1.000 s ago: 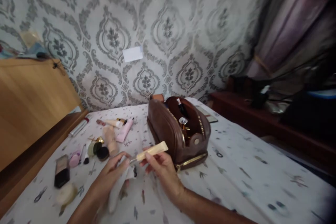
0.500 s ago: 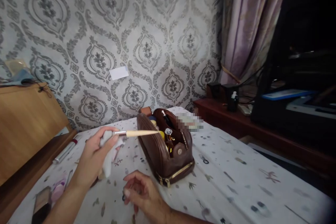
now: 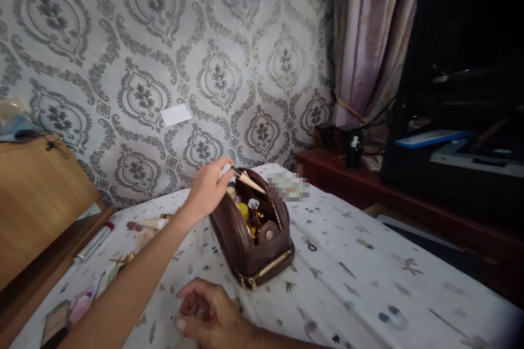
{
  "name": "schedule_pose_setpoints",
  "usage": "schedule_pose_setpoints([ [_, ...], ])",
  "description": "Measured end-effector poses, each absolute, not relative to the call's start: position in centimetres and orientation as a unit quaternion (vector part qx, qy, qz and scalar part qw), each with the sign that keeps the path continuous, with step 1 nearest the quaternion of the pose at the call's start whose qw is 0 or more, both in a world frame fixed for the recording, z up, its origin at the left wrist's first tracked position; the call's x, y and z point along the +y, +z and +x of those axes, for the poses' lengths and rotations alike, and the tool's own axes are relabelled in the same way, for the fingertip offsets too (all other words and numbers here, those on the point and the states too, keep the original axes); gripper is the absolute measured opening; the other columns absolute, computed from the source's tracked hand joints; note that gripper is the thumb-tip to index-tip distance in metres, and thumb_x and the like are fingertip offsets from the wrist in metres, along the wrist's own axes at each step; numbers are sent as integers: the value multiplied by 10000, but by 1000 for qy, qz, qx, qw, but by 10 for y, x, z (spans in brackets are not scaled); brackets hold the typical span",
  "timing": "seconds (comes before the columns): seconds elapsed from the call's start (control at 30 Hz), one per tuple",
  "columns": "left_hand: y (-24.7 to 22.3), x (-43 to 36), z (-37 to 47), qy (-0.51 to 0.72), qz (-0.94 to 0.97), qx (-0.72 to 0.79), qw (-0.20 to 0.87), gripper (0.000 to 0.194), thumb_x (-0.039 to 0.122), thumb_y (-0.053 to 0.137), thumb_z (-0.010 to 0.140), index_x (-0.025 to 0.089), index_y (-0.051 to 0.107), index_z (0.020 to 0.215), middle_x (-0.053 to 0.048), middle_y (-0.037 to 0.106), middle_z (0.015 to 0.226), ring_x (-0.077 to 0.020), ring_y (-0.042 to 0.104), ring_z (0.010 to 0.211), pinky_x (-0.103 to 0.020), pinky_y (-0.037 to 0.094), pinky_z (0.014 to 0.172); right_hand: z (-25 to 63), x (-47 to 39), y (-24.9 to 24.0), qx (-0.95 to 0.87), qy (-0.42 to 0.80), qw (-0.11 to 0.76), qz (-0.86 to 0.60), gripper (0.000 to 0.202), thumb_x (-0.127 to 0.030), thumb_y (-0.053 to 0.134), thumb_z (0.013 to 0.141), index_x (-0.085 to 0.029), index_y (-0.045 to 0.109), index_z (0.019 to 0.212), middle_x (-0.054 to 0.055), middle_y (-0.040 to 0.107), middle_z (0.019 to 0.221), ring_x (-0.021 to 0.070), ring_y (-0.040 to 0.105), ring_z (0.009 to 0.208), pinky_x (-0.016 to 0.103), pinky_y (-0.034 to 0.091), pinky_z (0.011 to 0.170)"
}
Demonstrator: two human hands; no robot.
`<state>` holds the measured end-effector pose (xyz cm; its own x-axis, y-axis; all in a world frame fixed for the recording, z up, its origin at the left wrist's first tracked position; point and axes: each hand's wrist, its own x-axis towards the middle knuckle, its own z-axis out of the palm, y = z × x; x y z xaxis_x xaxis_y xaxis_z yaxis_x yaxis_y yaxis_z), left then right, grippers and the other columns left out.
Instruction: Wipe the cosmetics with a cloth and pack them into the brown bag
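Observation:
My left hand (image 3: pixel 208 190) is closed on a makeup brush (image 3: pixel 254 184) with a pale, pointed wooden handle. Its handle slants down over the opening of an unzipped brown leather cosmetic bag (image 3: pixel 230 237); the brush's white head is mostly hidden by my fingers. Inside the bag are a bottle with a clear faceted cap (image 3: pixel 254 204), a yellow round cap (image 3: pixel 243 210) and other items. My right hand (image 3: pixel 219 311) rests near the bag's front, fingers loosely curled and apart, with nothing visible in it.
Cosmetics lie on the left of the patterned cloth (image 3: pixel 327 305): a cream tube (image 3: pixel 154 223), a pink item (image 3: pixel 82 305), a compact (image 3: pixel 57 320) and a silver tube (image 3: pixel 94 242). A wooden board (image 3: pixel 45 191) stands left; a dark red cabinet (image 3: pixel 327 170) holds a dropper bottle (image 3: pixel 353 152).
My left hand has carried the brush right and away from me, from beside the bag to over its opening. My right hand has shifted slightly left in view, as has the whole scene.

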<state>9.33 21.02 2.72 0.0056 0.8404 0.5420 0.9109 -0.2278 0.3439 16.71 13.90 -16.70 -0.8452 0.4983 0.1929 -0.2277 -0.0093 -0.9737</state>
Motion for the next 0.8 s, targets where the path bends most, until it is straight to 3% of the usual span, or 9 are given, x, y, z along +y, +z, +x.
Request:
schedule_pose_setpoints([
  [0.3,11,246,109,-192,-738,-642,79,285,249,473,941,249,637,1174,-29,705,827,-237,644,850,-312,442,745,164,140,-169,-660,697,262,-98,535,-532,728,701,-162,651,1079,20,601,860,126,500,742,243,387,640],
  [0.53,6,259,110,-153,-751,-640,52,271,268,582,889,291,696,1134,-29,748,1020,-252,654,1022,-310,473,845,165,140,-171,-665,695,254,-105,504,-508,733,712,-167,662,1076,27,614,885,129,513,767,237,394,642],
  [0.8,7,257,113,-139,-752,-644,31,292,274,572,895,286,683,1164,-40,749,1021,-266,664,996,-317,474,802,165,140,-173,-672,689,247,-113,493,-525,753,712,-187,674,1062,17,629,865,130,544,762,230,412,634],
])
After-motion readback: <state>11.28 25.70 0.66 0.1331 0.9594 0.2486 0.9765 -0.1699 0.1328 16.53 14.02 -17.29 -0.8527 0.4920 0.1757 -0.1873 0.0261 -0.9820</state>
